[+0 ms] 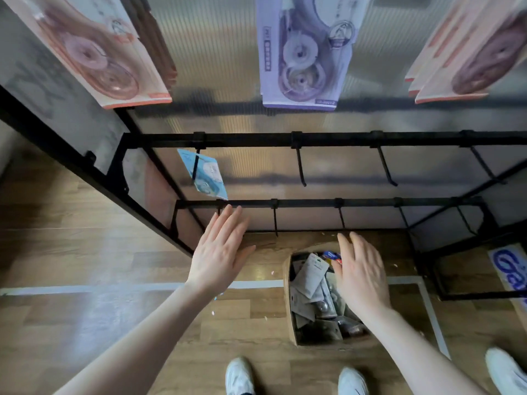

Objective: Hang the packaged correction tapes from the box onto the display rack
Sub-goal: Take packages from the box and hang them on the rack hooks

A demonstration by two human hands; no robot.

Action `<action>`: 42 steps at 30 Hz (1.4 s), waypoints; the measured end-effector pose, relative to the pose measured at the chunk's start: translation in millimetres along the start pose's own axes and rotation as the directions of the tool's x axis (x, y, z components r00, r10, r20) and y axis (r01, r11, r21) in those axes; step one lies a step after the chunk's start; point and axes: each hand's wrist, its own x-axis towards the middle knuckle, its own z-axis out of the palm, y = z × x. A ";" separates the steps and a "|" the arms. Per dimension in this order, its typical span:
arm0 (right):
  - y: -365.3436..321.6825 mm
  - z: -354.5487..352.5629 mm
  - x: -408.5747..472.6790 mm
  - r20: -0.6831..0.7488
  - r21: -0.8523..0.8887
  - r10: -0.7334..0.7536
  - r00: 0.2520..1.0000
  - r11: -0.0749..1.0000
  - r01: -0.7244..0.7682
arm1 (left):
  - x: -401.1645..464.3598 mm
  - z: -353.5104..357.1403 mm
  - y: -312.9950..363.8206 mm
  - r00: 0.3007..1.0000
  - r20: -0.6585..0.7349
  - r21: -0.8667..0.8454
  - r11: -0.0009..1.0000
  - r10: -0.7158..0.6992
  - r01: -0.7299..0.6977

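Correction tapes: most packs sit loose in the box (pixel 293 334) on the floor at your feet; a grey pack (pixel 309 276) lies on top.
Hung so far: one blue pack (pixel 204 173) tilts on the left hook of the display rack (pixel 313 136); larger packs, like the purple one (pixel 299 52), hang on the rows above.
Left to do: middle-row hook (pixel 300 166) and its neighbours are bare, the lowest row too. Early days, by my reckoning.
Left hand (pixel 221 252): fingers straight, holding nothing, just below the blue pack.
Right hand (pixel 360 273): fingers spread, empty, over the box; contact with packs cannot be told.
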 end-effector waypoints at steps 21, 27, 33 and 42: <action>236.2 148.6 -80.3 0.317 0.023 0.060 0.947 0.997 -0.071 | -58.6 231.1 194.2 0.844 0.470 0.062 0.964 -0.257 0.259; 235.5 218.9 -86.7 0.356 0.032 -0.013 0.934 0.999 0.002 | -71.4 306.4 174.6 0.792 0.560 0.132 0.970 -0.243 0.205; 223.1 293.8 -83.0 0.406 0.048 -0.090 0.909 0.996 0.078 | -89.4 371.7 155.0 0.725 0.647 0.198 0.971 -0.235 0.137; 197.3 375.3 -47.4 0.468 0.109 -0.168 0.868 0.985 0.132 | -95.5 430.7 134.3 0.676 0.706 0.424 0.891 -0.211 -0.165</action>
